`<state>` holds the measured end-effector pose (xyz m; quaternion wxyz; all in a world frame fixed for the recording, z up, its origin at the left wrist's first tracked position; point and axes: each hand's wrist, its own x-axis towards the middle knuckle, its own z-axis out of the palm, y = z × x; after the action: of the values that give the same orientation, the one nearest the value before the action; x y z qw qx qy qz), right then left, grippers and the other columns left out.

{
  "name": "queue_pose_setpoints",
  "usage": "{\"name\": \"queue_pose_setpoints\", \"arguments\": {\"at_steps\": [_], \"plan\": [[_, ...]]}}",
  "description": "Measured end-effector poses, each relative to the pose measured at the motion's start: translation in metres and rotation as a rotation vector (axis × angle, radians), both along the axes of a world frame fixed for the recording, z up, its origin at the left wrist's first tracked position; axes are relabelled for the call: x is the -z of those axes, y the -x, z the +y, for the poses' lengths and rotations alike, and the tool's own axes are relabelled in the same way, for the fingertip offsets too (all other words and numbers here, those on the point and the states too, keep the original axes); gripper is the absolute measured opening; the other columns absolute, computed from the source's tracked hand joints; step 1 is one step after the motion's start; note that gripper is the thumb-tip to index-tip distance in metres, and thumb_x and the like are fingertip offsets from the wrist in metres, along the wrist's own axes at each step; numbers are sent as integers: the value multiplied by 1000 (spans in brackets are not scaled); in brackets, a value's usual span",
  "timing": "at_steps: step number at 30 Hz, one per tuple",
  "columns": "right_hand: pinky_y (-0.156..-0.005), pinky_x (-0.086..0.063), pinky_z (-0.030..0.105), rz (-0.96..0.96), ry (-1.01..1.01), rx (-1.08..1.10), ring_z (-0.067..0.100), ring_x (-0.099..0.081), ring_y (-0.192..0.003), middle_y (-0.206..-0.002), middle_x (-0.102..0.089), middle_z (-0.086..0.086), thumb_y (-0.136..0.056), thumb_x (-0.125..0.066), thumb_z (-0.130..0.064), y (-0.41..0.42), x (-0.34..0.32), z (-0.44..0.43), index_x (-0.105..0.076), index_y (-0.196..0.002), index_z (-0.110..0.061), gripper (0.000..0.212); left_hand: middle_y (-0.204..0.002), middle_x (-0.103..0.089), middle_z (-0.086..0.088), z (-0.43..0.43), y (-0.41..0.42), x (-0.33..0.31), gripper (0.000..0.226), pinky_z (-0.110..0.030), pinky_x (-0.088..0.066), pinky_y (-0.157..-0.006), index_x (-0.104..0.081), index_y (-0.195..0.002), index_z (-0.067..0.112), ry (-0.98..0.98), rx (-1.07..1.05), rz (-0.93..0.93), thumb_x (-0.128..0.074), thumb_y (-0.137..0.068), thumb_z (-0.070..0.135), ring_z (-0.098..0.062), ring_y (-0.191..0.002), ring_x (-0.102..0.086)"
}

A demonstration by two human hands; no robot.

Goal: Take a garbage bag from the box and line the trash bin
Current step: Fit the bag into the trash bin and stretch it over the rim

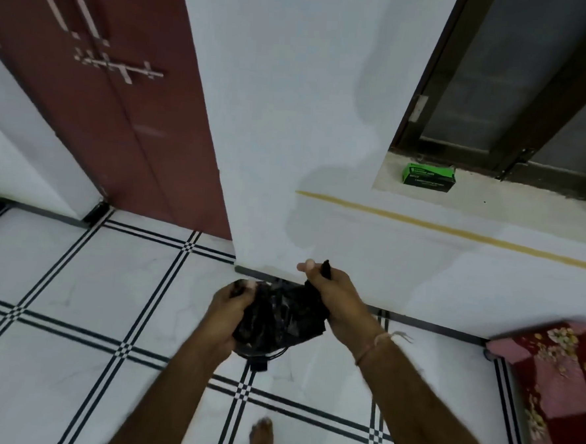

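Note:
A crumpled black garbage bag [279, 315] hangs between both hands at the centre of the view. My left hand [226, 307] grips its left edge. My right hand [336, 300] pinches its right edge, and a black corner sticks up above those fingers. Under the bag a dark rounded rim and a small black part [259, 362] show on the floor; whether this is the trash bin is unclear, as the bag and hands hide most of it. The green garbage bag box [429, 174] sits on the window sill at the upper right, far from both hands.
A white wall with a yellow stripe [455, 230] stands straight ahead. A dark red double door [120, 108] is at the left. A bed corner with a red floral cover [556, 382] juts in at the right. My bare foot [262, 436] rests on the white tiled floor.

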<state>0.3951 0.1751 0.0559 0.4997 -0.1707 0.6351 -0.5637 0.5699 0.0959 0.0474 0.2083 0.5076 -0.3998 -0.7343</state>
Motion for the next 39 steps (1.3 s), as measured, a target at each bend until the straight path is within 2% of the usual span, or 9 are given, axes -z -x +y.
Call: {"name": "queue_pose_setpoints", "arguments": {"at_steps": [4, 8, 11, 13, 20, 26, 31, 34, 39], "plan": [[-85, -58, 27, -130, 38, 21, 20, -70, -97, -101, -72, 11, -95, -69, -18, -25, 13, 18, -70, -116, 3, 30, -124, -70, -22, 8, -37, 0, 45, -43, -54, -91, -73, -100, 7, -185, -132, 68, -41, -109, 37, -28, -98, -70], [-79, -61, 29, -43, -6, 52, 24, -74, -90, -88, -77, 11, -93, -72, -14, -63, 15, 18, -75, -100, 1, 17, -108, -80, -8, 16, -68, -7, 49, -44, -56, -98, -81, -103, 19, 33, 286, -25, -59, -94, 61, -23, -105, -75], [-83, -62, 32, 10, 0, 26, 29, -74, -95, -99, -77, 21, -92, -73, -14, -81, 15, 11, -73, -105, 7, 25, -96, -78, -8, 1, -94, 13, 22, -39, -61, -72, -74, -99, 16, 256, 298, -200, -70, -94, 38, -30, -98, -75], [-69, -59, 24, 59, -10, -9, 19, -75, -83, -90, -77, 13, -92, -73, -13, -94, 14, 2, -74, -103, 3, 19, -97, -78, -12, -18, -113, 19, 22, -36, -58, -52, -72, -104, 13, 58, 95, -54, -59, -103, 30, -28, -84, -73], [-91, -60, 39, -37, 12, 38, 31, -72, -98, -111, -74, 24, -93, -69, -4, -160, 23, -58, -72, -112, 6, 22, -111, -75, -24, -94, -172, 39, 58, -27, -41, -46, -73, -116, 5, -86, 51, 63, -65, -92, 57, -29, -74, -64], [-83, -54, 40, -49, 56, 94, 35, -64, -91, -99, -68, 28, -96, -67, -14, -186, 29, -75, -65, -105, 16, 32, -91, -72, -16, -128, -181, 42, 56, -26, -40, -37, -68, -115, 6, -178, -50, 52, -55, -97, 58, -19, -48, -64], [-64, -54, 26, 31, 82, 15, 28, -63, -75, -83, -67, 20, -97, -67, -16, -185, 14, -91, -66, -92, 11, 28, -142, -57, -4, -134, -178, 39, 57, -38, -58, -72, -53, -141, 24, 127, 96, -184, -69, -93, 49, -26, -111, -66], [-70, -50, 32, 105, 89, -137, 28, -59, -77, -82, -64, 19, -95, -70, -23, -177, 5, -101, -61, -90, 16, 40, -150, -47, 21, -132, -169, 18, 86, -23, -39, -102, -38, -152, 35, 408, 312, -25, -60, -80, 77, 3, -132, -49], [-70, -51, 29, 132, 106, -200, 25, -61, -75, -80, -66, 16, -97, -67, -21, -158, -9, -107, -68, -88, 5, 27, -91, -76, 3, -138, -152, 0, 20, -21, -53, -78, -74, -100, 11, 449, 445, 176, -63, -100, 27, -8, -90, -71]]}}
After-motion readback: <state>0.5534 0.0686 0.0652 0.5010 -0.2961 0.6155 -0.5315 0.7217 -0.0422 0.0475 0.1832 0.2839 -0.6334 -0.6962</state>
